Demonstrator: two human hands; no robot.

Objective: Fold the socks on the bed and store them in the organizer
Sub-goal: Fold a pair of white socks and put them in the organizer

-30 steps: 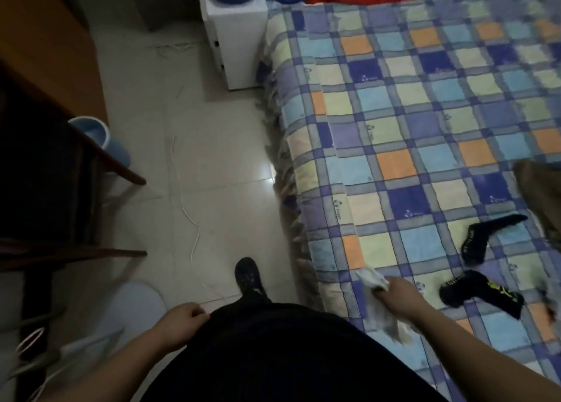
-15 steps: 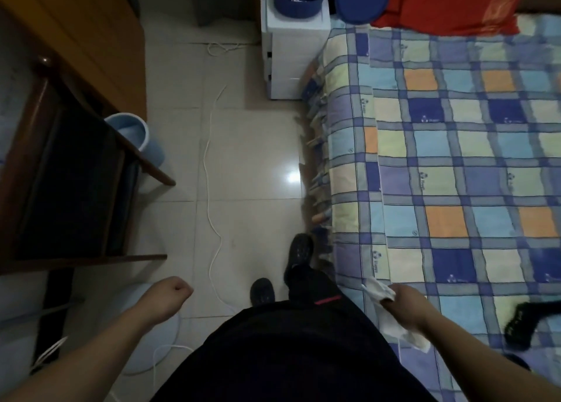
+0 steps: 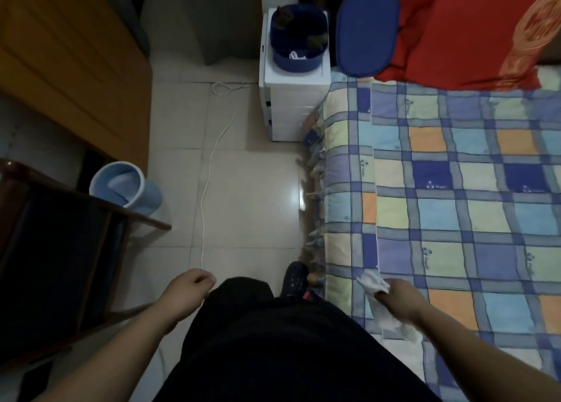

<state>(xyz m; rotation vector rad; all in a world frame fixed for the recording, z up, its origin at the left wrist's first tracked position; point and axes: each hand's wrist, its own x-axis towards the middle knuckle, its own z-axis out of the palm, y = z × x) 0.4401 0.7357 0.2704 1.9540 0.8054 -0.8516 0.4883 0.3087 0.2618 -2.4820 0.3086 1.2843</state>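
My right hand (image 3: 397,298) grips a limp, light white sock (image 3: 376,298) mid-length; it flops, so bunching holds best. My left hand (image 3: 189,289) hangs loosely curled, empty.

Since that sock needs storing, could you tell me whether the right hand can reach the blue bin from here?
Probably not yet: the right hand, gripping the sock, is far short of the bin, though the way looks clear.

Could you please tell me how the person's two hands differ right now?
The right hand grips a white sock, which sticks out ahead of it and hangs below it; the left hand holds nothing, its fingers loosely curled. The right hand is over the edge of the checked bed cover; the left hand is over the tiled floor. Both are bare and reach forward at a similar height.
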